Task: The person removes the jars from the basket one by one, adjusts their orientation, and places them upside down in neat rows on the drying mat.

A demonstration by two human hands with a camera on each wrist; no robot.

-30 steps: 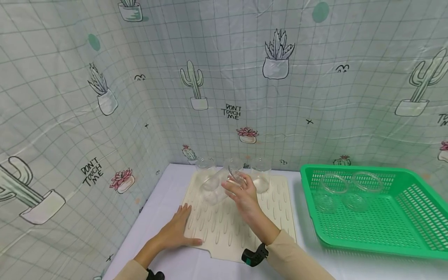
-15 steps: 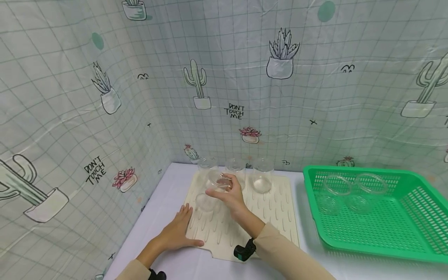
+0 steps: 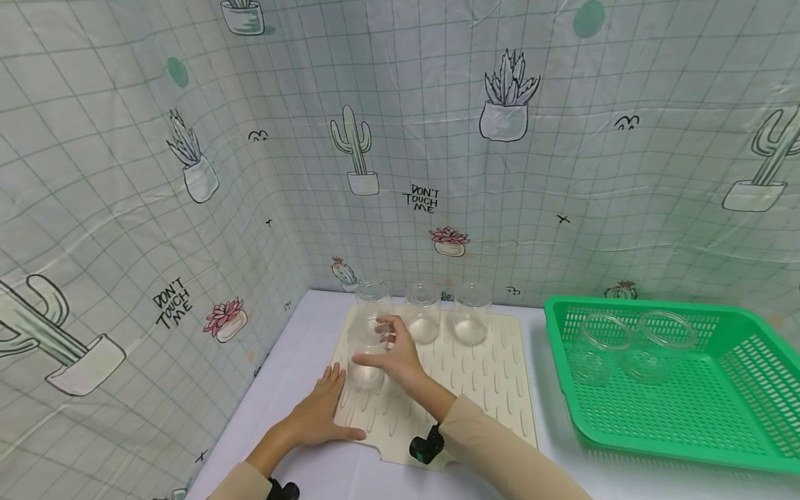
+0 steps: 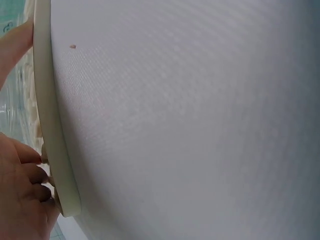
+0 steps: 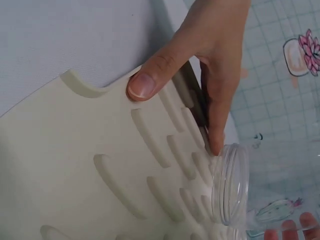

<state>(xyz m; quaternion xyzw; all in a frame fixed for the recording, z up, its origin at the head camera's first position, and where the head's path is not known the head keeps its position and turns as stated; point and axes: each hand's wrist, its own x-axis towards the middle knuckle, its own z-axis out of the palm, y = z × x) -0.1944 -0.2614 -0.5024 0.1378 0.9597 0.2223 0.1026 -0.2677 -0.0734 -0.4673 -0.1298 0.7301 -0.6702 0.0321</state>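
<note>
My right hand [image 3: 396,354] grips a clear threaded jar [image 3: 367,347] between thumb and fingers, over the left part of the beige ridged mat [image 3: 450,410]. In the right wrist view the jar's threaded rim [image 5: 232,185] faces the mat, mouth down, with my right fingertips [image 5: 290,229] along its wall. My left hand [image 3: 315,413] rests on the mat's front left corner, fingers spread and straight along the left edge, thumb over the front edge. Three more clear jars, a left one [image 3: 373,295], a middle one [image 3: 423,316] and a right one [image 3: 471,316], stand in a row along the mat's back edge.
To the right sits a green perforated basket [image 3: 675,417] holding two clear jars. A white cloth [image 3: 294,347] covers the table. Behind and at left hangs a curtain [image 3: 400,139] with a cactus print.
My right hand has brought the jar from a tilted position near the back row toward the left front, turning it upright with its mouth down. My left hand has stayed on the mat.
</note>
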